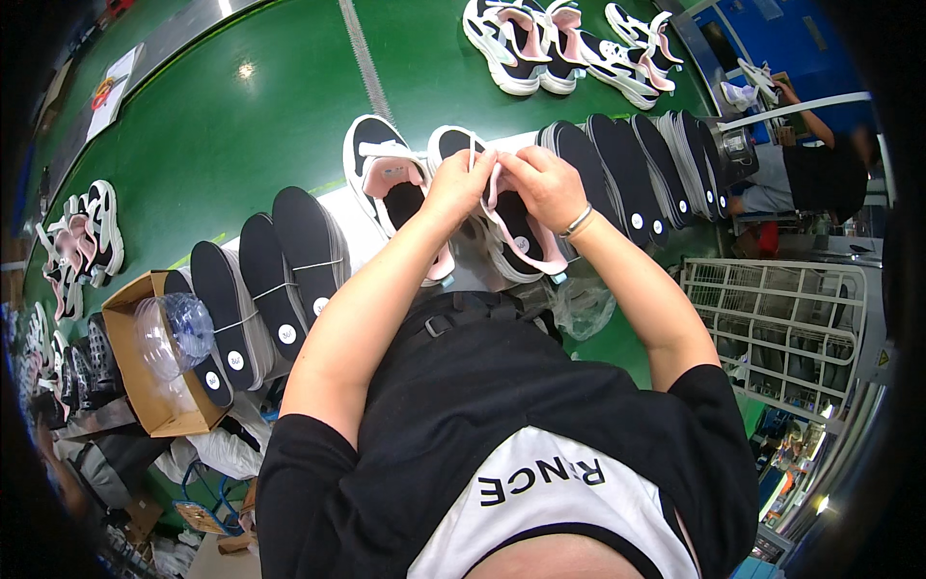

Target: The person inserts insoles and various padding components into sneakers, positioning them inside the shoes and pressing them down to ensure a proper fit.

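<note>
A white, black and pink sneaker (503, 232) lies in front of my body, its toe pointing away and its heel towards me. My left hand (459, 185) closes its fingers at the tongue and lace area, and a thin white strip stands up beside them. From the other side my right hand (546, 188), a bangle at its wrist, pinches the same part of the upper. The fingertips of both hands almost meet. A black insole with a round white label shows inside this shoe. Just left of it sits the matching sneaker (365, 154), its pink lining spread wide; my left forearm partly covers it.
Bundles of black insoles (307, 232) line the left side, and more insole stacks (617, 159) stand to the right. A cardboard box (174, 410) holds clear plastic. Several sneakers (521, 48) rest on the green surface (260, 106). A white wire rack (772, 299) and another person (820, 179) are at right.
</note>
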### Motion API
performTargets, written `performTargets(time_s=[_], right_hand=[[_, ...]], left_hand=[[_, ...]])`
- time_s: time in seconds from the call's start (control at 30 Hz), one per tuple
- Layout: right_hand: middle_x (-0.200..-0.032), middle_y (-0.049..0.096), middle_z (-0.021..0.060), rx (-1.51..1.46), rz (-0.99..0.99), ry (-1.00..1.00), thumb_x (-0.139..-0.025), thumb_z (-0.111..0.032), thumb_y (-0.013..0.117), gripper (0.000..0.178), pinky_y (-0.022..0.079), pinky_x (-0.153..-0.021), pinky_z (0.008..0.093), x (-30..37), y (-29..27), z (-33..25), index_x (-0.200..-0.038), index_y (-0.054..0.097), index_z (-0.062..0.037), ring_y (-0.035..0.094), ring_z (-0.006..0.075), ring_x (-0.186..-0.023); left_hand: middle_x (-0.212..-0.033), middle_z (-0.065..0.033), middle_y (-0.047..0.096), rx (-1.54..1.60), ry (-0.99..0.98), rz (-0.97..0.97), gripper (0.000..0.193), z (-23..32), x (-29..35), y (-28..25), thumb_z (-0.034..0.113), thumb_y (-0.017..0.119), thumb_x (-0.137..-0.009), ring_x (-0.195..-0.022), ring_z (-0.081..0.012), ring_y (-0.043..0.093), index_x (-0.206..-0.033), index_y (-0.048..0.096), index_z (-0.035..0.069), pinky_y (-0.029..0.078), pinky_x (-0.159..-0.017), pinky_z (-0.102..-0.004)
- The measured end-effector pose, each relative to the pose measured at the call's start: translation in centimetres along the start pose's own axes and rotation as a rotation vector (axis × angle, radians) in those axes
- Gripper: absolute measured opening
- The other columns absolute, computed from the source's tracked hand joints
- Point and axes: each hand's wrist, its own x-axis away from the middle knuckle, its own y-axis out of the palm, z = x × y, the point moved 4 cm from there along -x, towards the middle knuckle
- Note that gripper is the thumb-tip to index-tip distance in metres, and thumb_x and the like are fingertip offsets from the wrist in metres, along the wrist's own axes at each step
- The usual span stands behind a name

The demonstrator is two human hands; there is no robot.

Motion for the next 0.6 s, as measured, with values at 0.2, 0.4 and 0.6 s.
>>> performTargets(time_s=[0.2,0.4,0.6], right_hand=[[-0.085,0.056,0.0052,0.001,0.063,0.037,-0.069,-0.012,0.057,0.034,0.047,-0.057,0.0307,0.1,1.2,0.9,-0.103,0.055,-0.0149,0.056,0.0213,-0.07],[-0.092,0.054,0.006,0.072,0.018,-0.05,-0.067,-0.009,0.056,0.029,0.046,-0.064,0.0314,0.5,1.3,0.3,-0.095,0.057,-0.0137,0.055,0.0231,-0.079],[-0.097,0.054,0.0056,-0.921,-0.232,0.474,-0.071,-0.01,0.06,0.007,0.039,-0.079,0.0273,0.9,1.5,1.8,-0.078,0.059,-0.0074,0.051,0.0172,-0.086]], left_hand=[[-0.061,-0.0032,0.053,-0.021,-0.016,0.108,0.033,-1.1,0.2,-0.4,0.03,0.046,-0.085,-0.052,-0.0094,0.048,-0.08,0.055,-0.002,0.037,-0.048,-0.0218],[-0.079,-0.0114,0.058,0.144,-0.297,0.132,0.028,0.8,1.1,-0.2,0.021,0.049,-0.08,-0.068,-0.0167,0.054,-0.092,0.053,-0.005,0.043,-0.061,-0.0281],[-0.068,-0.0049,0.055,0.151,-0.194,0.176,0.025,-0.4,0.4,0.0,0.024,0.049,-0.082,-0.056,-0.0125,0.049,-0.082,0.056,0.0,0.039,-0.051,-0.0251]])
